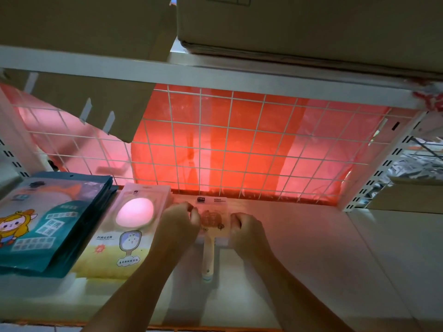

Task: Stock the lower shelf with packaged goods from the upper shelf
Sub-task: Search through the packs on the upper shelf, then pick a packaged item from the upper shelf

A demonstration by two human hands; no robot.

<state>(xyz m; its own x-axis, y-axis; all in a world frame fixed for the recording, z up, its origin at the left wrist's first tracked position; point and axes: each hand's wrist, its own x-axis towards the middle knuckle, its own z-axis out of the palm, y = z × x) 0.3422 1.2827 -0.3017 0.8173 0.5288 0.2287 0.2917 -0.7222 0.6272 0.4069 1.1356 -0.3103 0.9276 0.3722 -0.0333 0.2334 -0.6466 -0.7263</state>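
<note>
as both hands square a wooden-handled pack (211,219) on the lower shelf (299,248), it lies flat just right of the mirror packs (129,226)
the left hand (178,220) and right hand (247,230) each curl their fingers onto an opposite side edge of the wooden-handled pack, clamped on it from both sides, likely so it can be nudged straight with its header near the wire grid (239,144) and its handle pointing to the front; it seems set here to carry on the row that begins with the teal pouches (48,221) at far left, each product in its own stack, faces up so the labels read; the upper shelf (215,70) overhead bears cardboard boxes (299,25), the probable source of stock, and much of the lower shelf to the right looks yet to be filled
</note>
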